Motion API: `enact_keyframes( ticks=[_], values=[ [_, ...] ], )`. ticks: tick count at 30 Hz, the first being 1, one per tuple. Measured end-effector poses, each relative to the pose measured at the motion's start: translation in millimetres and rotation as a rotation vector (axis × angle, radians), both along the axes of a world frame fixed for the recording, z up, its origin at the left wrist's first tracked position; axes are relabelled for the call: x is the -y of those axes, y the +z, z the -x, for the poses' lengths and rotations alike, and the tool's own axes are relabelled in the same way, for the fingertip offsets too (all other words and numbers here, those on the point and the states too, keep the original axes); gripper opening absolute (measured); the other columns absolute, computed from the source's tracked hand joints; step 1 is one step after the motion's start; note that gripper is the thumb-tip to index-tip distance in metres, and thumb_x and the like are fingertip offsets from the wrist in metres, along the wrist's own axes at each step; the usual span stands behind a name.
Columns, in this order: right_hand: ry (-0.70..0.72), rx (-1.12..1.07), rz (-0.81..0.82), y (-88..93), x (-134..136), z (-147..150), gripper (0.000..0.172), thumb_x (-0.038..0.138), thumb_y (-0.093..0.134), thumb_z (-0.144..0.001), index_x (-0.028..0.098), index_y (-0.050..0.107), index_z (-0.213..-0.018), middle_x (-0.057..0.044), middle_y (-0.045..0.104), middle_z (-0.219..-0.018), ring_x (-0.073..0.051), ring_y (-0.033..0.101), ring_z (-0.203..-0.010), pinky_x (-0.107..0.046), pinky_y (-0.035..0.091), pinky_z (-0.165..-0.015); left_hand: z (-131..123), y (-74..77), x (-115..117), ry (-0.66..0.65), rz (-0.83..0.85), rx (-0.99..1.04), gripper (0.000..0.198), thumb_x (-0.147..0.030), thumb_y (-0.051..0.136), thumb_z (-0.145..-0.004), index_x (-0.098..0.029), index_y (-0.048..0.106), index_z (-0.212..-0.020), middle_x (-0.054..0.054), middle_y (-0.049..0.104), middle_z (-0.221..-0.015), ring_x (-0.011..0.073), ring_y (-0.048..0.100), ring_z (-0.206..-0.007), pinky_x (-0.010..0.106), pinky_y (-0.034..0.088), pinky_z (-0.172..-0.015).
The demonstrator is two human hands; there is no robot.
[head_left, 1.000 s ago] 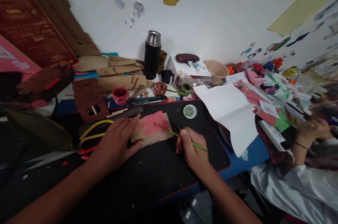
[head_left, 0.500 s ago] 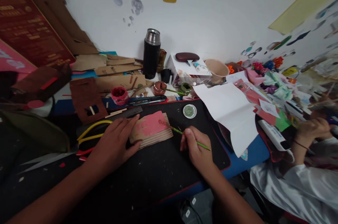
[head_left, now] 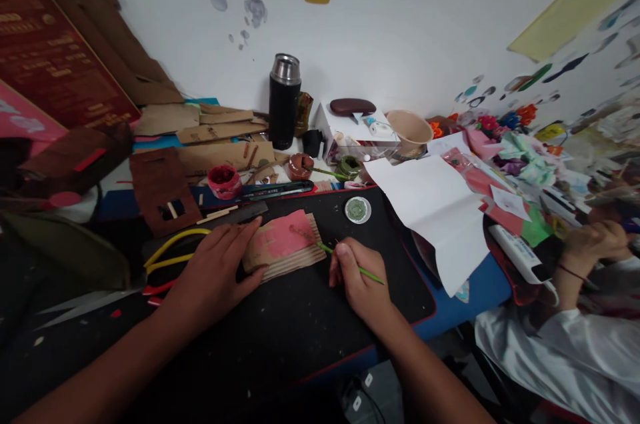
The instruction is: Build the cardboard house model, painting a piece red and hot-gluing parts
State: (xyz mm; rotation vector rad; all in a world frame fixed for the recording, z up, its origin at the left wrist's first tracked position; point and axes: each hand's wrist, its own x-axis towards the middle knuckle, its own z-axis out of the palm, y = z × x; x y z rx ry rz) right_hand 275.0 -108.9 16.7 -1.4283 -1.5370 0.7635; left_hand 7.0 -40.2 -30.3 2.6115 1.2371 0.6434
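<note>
A small piece of corrugated cardboard (head_left: 287, 269) lies on the black mat, partly covered with pink paint (head_left: 285, 235). My left hand (head_left: 220, 261) rests flat on its left edge with the fingers stretched out. Between the fingers of my right hand (head_left: 363, 274) is a thin green paintbrush (head_left: 371, 275), its brownish tip touching the pink area. Beyond my right hand sits a white lid with green paint (head_left: 357, 210). Scissors with yellow and red handles (head_left: 175, 248) lie left of my left hand.
Open jars of red paint (head_left: 225, 181), brown paint (head_left: 301, 167) and green paint (head_left: 349, 167) line the back beside a black utility knife (head_left: 278, 190). A black thermos (head_left: 285, 102) stands behind them. White paper (head_left: 430, 204) lies right; another person's hand (head_left: 590, 244) is farther right.
My right hand has moved a little to the left, carrying the brush tip further over the pink paint. My left hand stays on the cardboard.
</note>
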Motion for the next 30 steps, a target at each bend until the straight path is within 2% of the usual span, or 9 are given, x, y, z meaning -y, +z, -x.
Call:
enact_keyframes(
  ticks=[4,11,18,25,30],
  values=[
    [0.076,0.017,0.026,1.7,5.8,-2.2,0.053,0.049,0.040,-0.114,0.022,0.062,-0.074,0.002,0.061,-0.054,-0.013,0.059,-0.048,-0.025,0.045,-0.055,0.0,-0.6,0.5,0.006,0.015,0.013,0.074,-0.040,0.061,-0.096,-0.017,0.037,-0.162,0.018,0.071,-0.138,0.0391,0.065,-0.125,0.058,0.048,-0.111],
    [-0.120,-0.049,0.024,1.7,-0.3,-12.0,0.054,0.055,0.045,-0.112,0.023,0.059,-0.071,0.002,0.060,-0.053,-0.013,0.057,-0.046,-0.025,0.044,-0.051,1.1,-1.2,-0.2,-0.008,0.001,-0.001,0.075,-0.041,0.062,-0.097,-0.017,0.036,-0.163,0.018,0.071,-0.137,0.0394,0.065,-0.124,0.058,0.050,-0.109],
    [0.035,-0.039,0.033,2.8,5.8,-8.0,0.052,0.048,0.043,-0.114,0.022,0.060,-0.073,0.002,0.060,-0.053,-0.013,0.058,-0.047,-0.025,0.044,-0.054,0.6,-0.5,-0.2,-0.011,-0.009,0.004,0.075,-0.039,0.064,-0.096,-0.017,0.036,-0.162,0.018,0.070,-0.137,0.0391,0.065,-0.123,0.057,0.050,-0.109],
    [-0.118,-0.071,0.016,2.7,-0.3,-17.6,0.051,0.048,0.047,-0.113,0.022,0.059,-0.071,0.002,0.059,-0.053,-0.013,0.056,-0.047,-0.025,0.041,-0.050,0.9,-0.6,-0.5,-0.017,-0.027,-0.013,0.075,-0.039,0.062,-0.097,-0.017,0.034,-0.163,0.018,0.070,-0.136,0.0390,0.066,-0.122,0.057,0.050,-0.108],
    [0.019,-0.085,0.037,1.6,2.7,-10.0,0.051,0.048,0.044,-0.114,0.022,0.061,-0.073,0.002,0.060,-0.053,-0.012,0.057,-0.047,-0.024,0.043,-0.052,1.9,-3.0,0.0,-0.011,-0.034,-0.020,0.075,-0.041,0.061,-0.097,-0.013,0.036,-0.162,0.020,0.070,-0.136,0.0398,0.065,-0.124,0.058,0.049,-0.109]
  ],
)
